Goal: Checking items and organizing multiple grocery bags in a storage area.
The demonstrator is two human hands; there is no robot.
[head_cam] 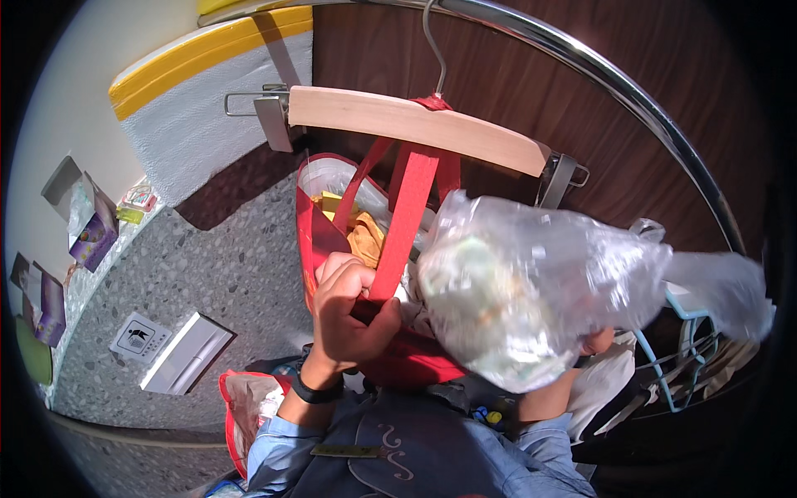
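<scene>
A red tote bag (320,249) hangs by its straps (411,218) from a wooden clip hanger (411,127). My left hand (352,311) grips the bag's rim at the foot of a strap. Inside the bag lie yellow-orange cloth (366,239) and clear plastic. To the right, a full, clear plastic bag (504,299) is held over the tote's right side, slightly blurred, its contents pale and indistinct. My right hand (598,341) is mostly hidden behind it, with only some fingers showing; its grip on the plastic bag is largely covered.
A curved chrome rail (598,53) carries the hanger. Light blue hangers (694,314) are at the right. A white foam box with a yellow edge (218,93), tissue boxes (96,239) and a white box (187,355) rest on the left. Another red bag (233,411) is below.
</scene>
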